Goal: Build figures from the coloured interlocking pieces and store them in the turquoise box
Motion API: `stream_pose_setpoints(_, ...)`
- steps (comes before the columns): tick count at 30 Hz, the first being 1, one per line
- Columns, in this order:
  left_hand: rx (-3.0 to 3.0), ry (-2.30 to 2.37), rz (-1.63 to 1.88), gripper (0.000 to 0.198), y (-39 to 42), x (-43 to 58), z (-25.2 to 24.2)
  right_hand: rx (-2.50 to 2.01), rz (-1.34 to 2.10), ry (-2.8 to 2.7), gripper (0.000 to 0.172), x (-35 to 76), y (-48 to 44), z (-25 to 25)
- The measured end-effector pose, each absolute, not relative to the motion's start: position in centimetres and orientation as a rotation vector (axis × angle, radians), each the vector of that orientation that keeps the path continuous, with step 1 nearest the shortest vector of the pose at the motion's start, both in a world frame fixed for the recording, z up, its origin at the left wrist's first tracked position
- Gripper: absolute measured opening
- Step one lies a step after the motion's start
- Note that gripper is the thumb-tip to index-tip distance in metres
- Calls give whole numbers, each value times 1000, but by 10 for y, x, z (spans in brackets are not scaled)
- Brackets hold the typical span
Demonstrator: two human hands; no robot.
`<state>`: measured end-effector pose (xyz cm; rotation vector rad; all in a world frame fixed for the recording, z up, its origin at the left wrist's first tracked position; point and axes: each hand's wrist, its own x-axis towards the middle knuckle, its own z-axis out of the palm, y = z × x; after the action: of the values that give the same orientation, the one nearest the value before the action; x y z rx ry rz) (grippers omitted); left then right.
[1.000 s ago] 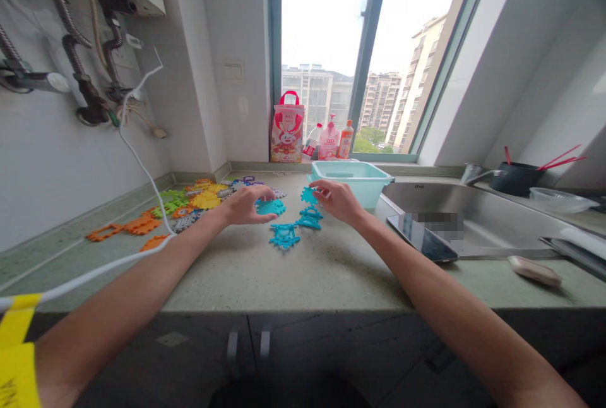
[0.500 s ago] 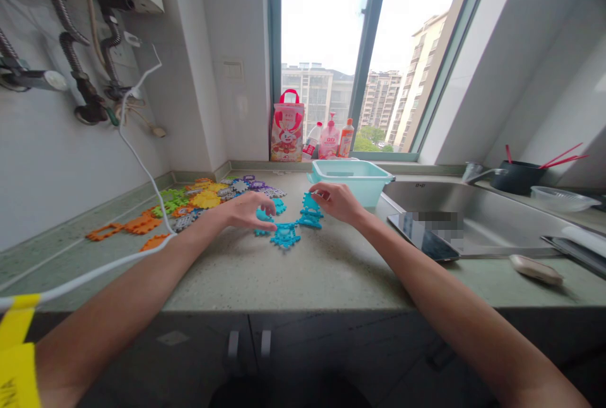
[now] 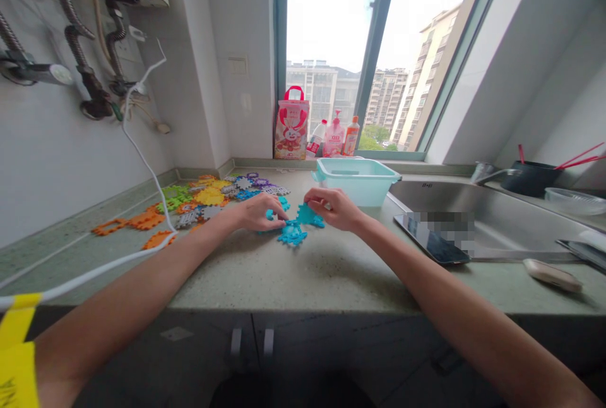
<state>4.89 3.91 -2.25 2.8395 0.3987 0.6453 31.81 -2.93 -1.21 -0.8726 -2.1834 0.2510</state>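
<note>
Several bright blue toothed plastic pieces lie in a small cluster on the counter between my hands. My right hand point(image 3: 334, 208) pinches a blue toothed piece point(image 3: 307, 212) from above, and this piece stands tilted. Its lower edge is close to the other blue pieces; whether it is joined to them I cannot tell. My left hand point(image 3: 264, 211) has its thumb and index finger closed on the edge of the front blue toothed piece point(image 3: 292, 234). More blue pieces sit partly hidden behind the left fingers.
Orange, green, yellow, grey and purple toothed pieces point(image 3: 208, 196) are heaped at the left, with a white cable point(image 3: 154, 177) running past. A light teal basin point(image 3: 362, 190) stands behind my right hand. A phone point(image 3: 432, 240) lies beside the steel sink point(image 3: 502, 225); a soap-like bar point(image 3: 553, 275) is nearby.
My left hand has moved right and closed its fingers on the front blue piece. My right hand has brought its blue piece lower and nearer the left. The view has shifted slightly.
</note>
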Motion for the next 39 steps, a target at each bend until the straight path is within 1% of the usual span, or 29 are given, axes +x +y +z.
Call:
stream_pose_setpoints(4, 2854, 477, 657, 13, 44, 49, -28, -872, 529, -2125, 20, 317, -22, -12)
stream_pose_setpoints(7, 2879, 472, 637, 13, 46, 50, -30, -909, 622, -2209, 25, 315, -24, -10)
stream_pose_setpoints(11, 2893, 475, 635, 14, 47, 50, -31, -875, 576, -2484, 26, 308, -42, -9)
stream_pose_setpoints(14, 2877, 508, 616, 13, 46, 50, -31, -810, 435, -2622, 39, 299, -54, -11)
stream_pose_setpoints(16, 2859, 539, 617, 13, 46, 50, -31, -823, 327, -2653, 36, 295, -56, -14)
stream_pose_setpoints(20, 2831, 582, 630, 16, 46, 49, -32, -861, 172, -2657, 14, 293, -53, -18)
stream_pose_setpoints(21, 2823, 585, 633, 17, 45, 50, -32, -860, 151, -2655, 11, 294, -52, -18)
stream_pose_setpoints(26, 2784, 542, 666, 15, 43, 53, -32, -965, 5, -2595, 17, 293, -50, -21)
stream_pose_setpoints(29, 2740, 547, 667, 17, 43, 55, -33, -1050, -48, -2581, 15, 291, -51, -23)
stream_pose_setpoints(32, 2701, 605, 584, 21, 43, 55, -34, -1107, -85, -2579, 11, 289, -51, -25)
stream_pose_setpoints(39, 2639, 647, 556, 28, 45, 55, -36, -1147, -134, -2581, 11, 287, -53, -26)
